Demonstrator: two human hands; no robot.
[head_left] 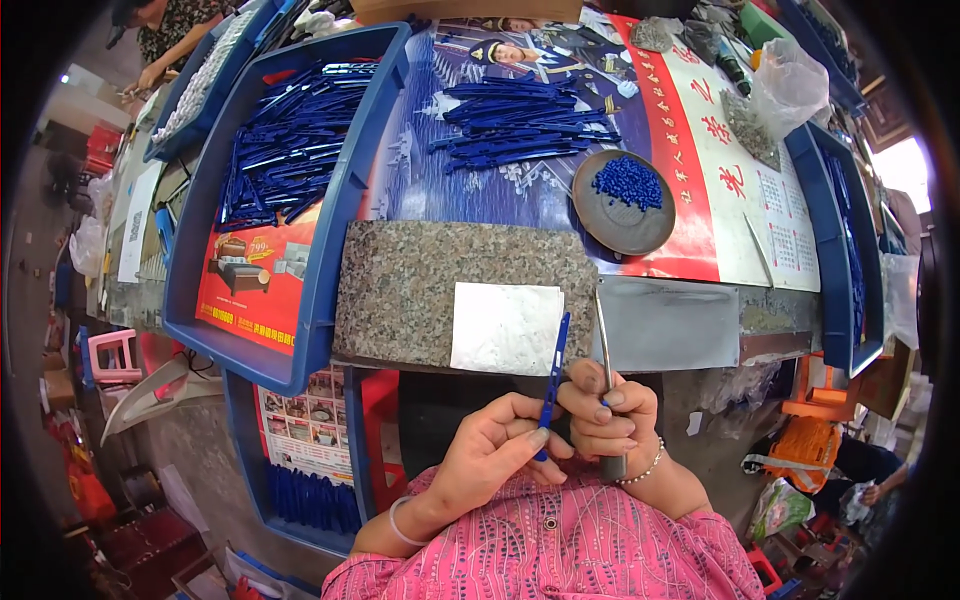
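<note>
Seen from above, a person in a pink patterned top works at a cluttered bench. In the lower centre of the frame, the left hand (pixel 490 445), with a pale bangle on its wrist, is curled around the lower end of a slim blue plastic strip (pixel 553 375), pinching it between thumb and fingers so that it stands nearly upright. Just to its right, touching it, the right hand (pixel 608 412), with a bead bracelet on its wrist, is closed around a thin metal tool (pixel 603 345) whose point rises beside the strip.

Directly above the hands lies a speckled stone slab (pixel 400 290) with a shiny square metal plate (pixel 505 328) resting on its lower right part. To the slab's left, a large blue plastic tray (pixel 325 270) holds a heap of similar blue strips. In the upper centre, a loose pile of blue strips (pixel 525 122) lies on a printed poster, and to its right a round dark dish (pixel 615 225) carries a small mound of blue pellets (pixel 627 182). Another blue tray (pixel 830 240) runs down the right side. In the upper left corner another person's hand (pixel 150 75) shows beside a further tray.
</note>
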